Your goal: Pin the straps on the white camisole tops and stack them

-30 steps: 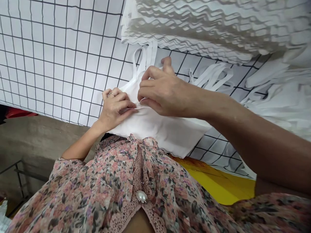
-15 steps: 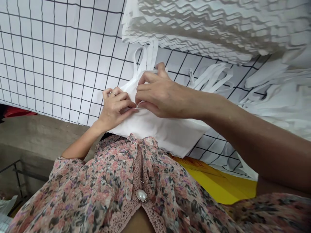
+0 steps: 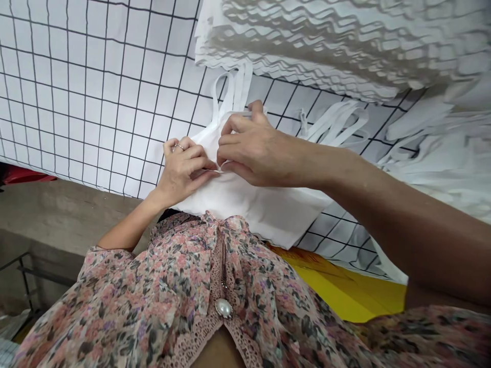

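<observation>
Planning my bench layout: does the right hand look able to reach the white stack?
Probably yes: nothing stands between the right hand and the white stack, though it is pinching the white bag now.

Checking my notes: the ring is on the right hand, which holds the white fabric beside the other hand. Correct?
No: the ring is on the left hand, as the head view shows. It does hold the white fabric beside the right hand.
</observation>
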The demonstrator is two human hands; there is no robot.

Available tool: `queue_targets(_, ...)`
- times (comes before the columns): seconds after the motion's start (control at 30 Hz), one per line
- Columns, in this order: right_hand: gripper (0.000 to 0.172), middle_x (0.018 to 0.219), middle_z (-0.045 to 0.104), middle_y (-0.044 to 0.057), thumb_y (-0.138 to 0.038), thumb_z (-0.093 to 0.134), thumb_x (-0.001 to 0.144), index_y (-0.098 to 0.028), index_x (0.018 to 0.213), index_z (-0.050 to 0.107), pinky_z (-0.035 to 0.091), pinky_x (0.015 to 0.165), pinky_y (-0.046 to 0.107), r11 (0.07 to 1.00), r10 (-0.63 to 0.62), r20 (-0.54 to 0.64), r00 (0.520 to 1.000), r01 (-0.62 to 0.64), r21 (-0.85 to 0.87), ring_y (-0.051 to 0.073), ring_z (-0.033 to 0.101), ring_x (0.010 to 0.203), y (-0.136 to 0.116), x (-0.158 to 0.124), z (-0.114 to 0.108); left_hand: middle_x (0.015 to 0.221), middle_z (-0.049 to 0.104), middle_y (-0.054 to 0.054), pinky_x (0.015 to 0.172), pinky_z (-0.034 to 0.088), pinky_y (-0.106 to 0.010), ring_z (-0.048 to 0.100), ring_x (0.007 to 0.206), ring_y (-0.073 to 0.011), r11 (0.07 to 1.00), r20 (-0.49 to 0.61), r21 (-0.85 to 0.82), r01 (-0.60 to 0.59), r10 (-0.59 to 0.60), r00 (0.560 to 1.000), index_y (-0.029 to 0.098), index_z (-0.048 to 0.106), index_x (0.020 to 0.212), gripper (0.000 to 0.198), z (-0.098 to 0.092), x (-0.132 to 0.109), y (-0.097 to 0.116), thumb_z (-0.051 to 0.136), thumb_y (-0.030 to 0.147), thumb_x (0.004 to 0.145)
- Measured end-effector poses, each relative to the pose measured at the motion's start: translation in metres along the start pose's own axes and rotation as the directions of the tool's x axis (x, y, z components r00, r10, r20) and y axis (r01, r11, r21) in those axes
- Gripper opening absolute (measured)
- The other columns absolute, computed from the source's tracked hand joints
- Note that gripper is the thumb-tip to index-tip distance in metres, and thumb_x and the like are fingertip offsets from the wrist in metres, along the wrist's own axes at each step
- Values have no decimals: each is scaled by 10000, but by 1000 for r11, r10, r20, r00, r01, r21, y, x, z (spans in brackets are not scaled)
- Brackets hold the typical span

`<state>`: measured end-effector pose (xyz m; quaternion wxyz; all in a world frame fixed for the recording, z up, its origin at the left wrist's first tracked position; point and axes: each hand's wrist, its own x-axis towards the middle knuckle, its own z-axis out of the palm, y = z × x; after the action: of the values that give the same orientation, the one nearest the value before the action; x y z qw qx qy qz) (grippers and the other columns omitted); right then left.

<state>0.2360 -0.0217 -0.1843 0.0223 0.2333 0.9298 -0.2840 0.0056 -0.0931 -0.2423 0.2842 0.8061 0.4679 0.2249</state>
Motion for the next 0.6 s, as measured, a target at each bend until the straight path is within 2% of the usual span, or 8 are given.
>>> queue_targets(0.17,374,773,596,75,-224,406,1053,-184,934,758,294,1105,672,1000,2,-53,999,0,31,296,517,1091,0,1,6,867,697,11,1066,299,-471,554,978,-219,1000,-9,-12,2,-3,1000,330,795,997,213,0,0,0,667,494,1044)
queue_targets(0.3,331,757,601,77,-233,444,1028,-195,905,749,310,1085,647,997,39,-109,993,-32,65,303,526,1088,-1,1,12,863,704,6,1075,299,-479,557,981,-227,999,20,-4,50,-50,999,330,796,968,221,-1,1,3,683,510,1030)
queue_targets(0.43,321,757,611,76,-237,452,1026,-198,901,744,324,1080,644,997,47,-96,994,-40,73,301,536,1085,1,-1,11,880,721,7,1082,294,-480,568,997,-228,998,39,-12,63,-63,997,333,798,977,230,-2,1,5,669,513,1037)
queue_targets(0.6,339,742,592,67,-228,450,1035,-187,858,736,320,1099,669,998,13,-60,998,-9,61,292,539,1072,1,-1,5,880,714,8,1078,293,-476,576,999,-222,999,9,-35,33,-32,999,327,798,987,240,-4,1,4,650,505,1051)
